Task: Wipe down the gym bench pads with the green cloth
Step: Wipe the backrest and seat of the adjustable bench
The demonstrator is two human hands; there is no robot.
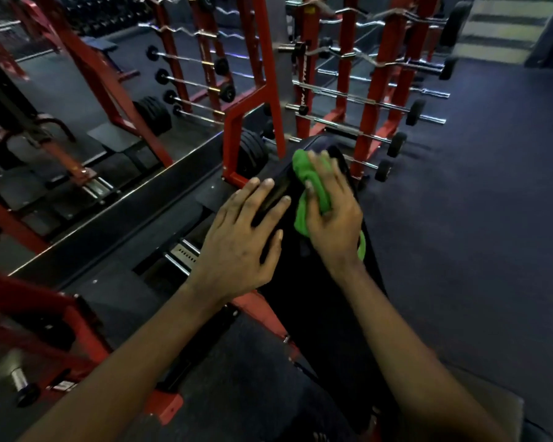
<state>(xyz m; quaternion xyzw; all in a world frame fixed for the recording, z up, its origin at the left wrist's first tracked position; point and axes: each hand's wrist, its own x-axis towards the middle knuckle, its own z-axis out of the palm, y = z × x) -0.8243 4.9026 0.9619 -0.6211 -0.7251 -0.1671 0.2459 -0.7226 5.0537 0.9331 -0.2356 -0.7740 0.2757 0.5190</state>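
While our spread-fingered left hand (240,247) is bracing the bench pad (326,314), our right hand (336,218) is clutching the green cloth (310,177) farther up its length.

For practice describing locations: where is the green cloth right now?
In the head view, just right of centre, the green cloth lies bunched under the right hand on the black bench pad, beside the left hand.
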